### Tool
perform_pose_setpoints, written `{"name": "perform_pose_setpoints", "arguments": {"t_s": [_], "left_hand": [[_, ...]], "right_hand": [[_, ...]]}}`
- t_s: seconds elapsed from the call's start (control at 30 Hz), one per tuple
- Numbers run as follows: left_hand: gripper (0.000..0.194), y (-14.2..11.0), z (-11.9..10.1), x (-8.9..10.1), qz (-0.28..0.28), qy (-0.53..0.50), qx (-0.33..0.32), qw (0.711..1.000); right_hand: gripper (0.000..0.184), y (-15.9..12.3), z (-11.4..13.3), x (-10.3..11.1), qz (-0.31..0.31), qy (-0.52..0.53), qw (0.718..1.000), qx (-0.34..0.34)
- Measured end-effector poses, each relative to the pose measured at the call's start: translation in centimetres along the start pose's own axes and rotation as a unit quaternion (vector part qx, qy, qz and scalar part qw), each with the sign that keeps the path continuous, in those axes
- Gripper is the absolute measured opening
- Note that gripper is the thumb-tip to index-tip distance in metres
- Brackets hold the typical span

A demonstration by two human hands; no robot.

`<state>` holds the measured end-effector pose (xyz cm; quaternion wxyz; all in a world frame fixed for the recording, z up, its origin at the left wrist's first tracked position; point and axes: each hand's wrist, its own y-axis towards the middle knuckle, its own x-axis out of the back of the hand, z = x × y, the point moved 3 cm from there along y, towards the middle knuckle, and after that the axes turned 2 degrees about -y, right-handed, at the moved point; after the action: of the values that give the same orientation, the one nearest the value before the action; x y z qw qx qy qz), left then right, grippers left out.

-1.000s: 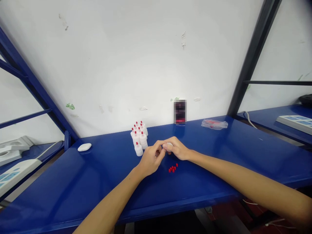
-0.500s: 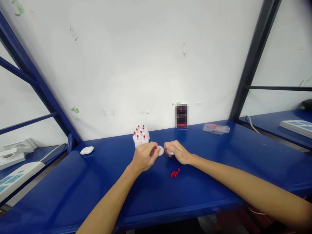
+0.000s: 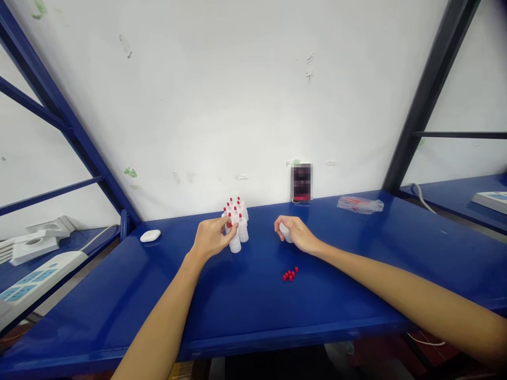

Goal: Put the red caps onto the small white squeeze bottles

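My left hand [image 3: 212, 236] pinches the top of a small white plastic bottle [image 3: 235, 245] with a red cap, its base low over or on the table. Right behind it stands a cluster of several white bottles [image 3: 243, 228], each topped by a red cap. The fingers of my right hand [image 3: 299, 233] wrap round another white bottle [image 3: 285, 233]; its top end is hidden. Several loose red caps [image 3: 290, 275] lie together on the blue table, nearer to me than my right hand.
On the blue table [image 3: 245, 311] a white case [image 3: 150, 236] lies at the left. A blurred dark device [image 3: 301, 183] leans on the wall, and a clear plastic bag [image 3: 359, 204] with red bits rests at the back right. Power strips sit on both side shelves.
My left hand has carried its red-capped bottle leftward to the cluster, away from my right hand. The bottle in my right hand now shows more upright. The camera view has shifted slightly.
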<state>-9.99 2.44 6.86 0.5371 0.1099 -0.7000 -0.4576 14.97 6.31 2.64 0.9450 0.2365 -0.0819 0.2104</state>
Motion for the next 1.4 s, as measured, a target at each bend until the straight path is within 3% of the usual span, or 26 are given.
{"name": "perform_pose_setpoints", "arguments": {"t_s": [0.27,0.4,0.47,0.53,0.57,0.67,0.8,0.93,1.03,1.13,1.33,1.4], "left_hand": [[0.028,0.3,0.4,0.9,-0.046,0.015,0.016,0.999],[0.029,0.4,-1.8,1.2,-0.044,0.001,-0.026,0.999],[0.025,0.1,-4.4,0.6,-0.006,-0.022,-0.081,0.996],[0.023,-0.6,-7.8,-0.6,0.111,-0.056,-0.196,0.973],[0.025,-0.9,-9.1,-1.2,0.169,-0.061,-0.223,0.958],[0.034,-1.8,-11.8,-2.5,0.269,-0.056,-0.234,0.933],[0.024,-2.1,-12.3,-3.2,0.302,-0.058,-0.227,0.924],[0.018,-1.6,-11.2,-3.0,0.269,-0.101,-0.193,0.938],[0.017,-0.7,-9.7,-2.3,0.16,-0.148,-0.086,0.972],[0.019,-0.3,-8.7,-1.9,0.08,-0.169,-0.018,0.982],[0.019,-0.6,-9.1,-2.6,0.127,-0.145,-0.07,0.979],[0.02,-0.6,-9.1,-2.6,0.109,-0.142,-0.068,0.981]], "right_hand": [[0.05,0.1,-1.0,0.0,-0.059,0.037,0.998,-0.01],[0.044,-0.1,-1.2,0.3,-0.104,0.021,0.994,-0.03],[0.042,-0.3,-1.1,0.5,-0.126,0.009,0.991,-0.036],[0.04,-0.4,-0.9,0.9,-0.151,0.0,0.988,-0.034],[0.039,-0.5,-0.9,1.0,-0.164,-0.001,0.986,-0.03],[0.032,-0.7,-0.8,1.3,-0.175,0.033,0.984,-0.007],[0.028,-0.7,-0.6,0.6,-0.114,0.03,0.993,0.011],[0.021,-0.7,0.0,-0.2,-0.036,-0.03,0.999,-0.001],[0.02,-0.9,1.0,-0.7,0.037,-0.095,0.994,0.039],[0.021,-1.3,2.0,-1.3,0.074,-0.17,0.979,0.083],[0.011,-1.6,2.1,-2.0,0.104,-0.231,0.964,0.08],[0.012,-1.6,1.9,-1.9,0.109,-0.238,0.963,0.064]]}}
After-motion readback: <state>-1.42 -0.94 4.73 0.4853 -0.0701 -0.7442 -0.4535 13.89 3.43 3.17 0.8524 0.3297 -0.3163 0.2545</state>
